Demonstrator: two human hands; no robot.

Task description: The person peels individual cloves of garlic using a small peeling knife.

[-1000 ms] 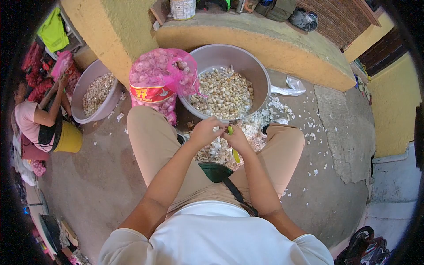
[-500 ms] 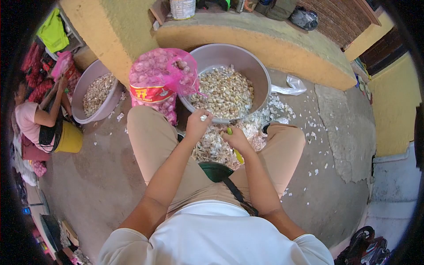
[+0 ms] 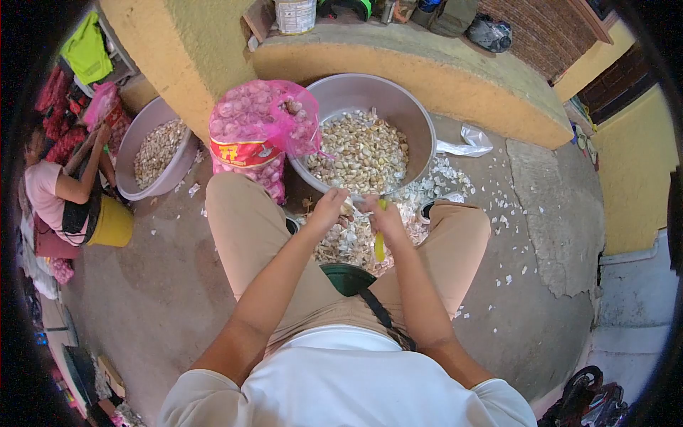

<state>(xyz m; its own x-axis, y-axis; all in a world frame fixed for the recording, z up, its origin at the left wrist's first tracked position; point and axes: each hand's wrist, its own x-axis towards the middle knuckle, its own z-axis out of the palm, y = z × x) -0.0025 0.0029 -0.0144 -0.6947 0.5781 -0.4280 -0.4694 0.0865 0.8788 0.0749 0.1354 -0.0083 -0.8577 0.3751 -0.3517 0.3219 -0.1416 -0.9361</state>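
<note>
Yellow-green knife (image 3: 379, 247) sits in the curled right hand (image 3: 388, 222) while the left hand (image 3: 327, 211) pinches a pale bit (image 3: 347, 208), both near the big tub (image 3: 420, 139) of garlic (image 3: 363, 153), maybe for easy reaching.

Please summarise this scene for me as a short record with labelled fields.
Left hand: the left hand appears to pinch a small pale piece, details unclear
Right hand: the right hand grips a yellow-green handle
In front: large basin with garlic cloves
Beside basin: pink mesh sack of garlic bulbs
Floor between legs: heap of peelings
Nearby: co-worker by a second basin and a yellow bucket
</note>
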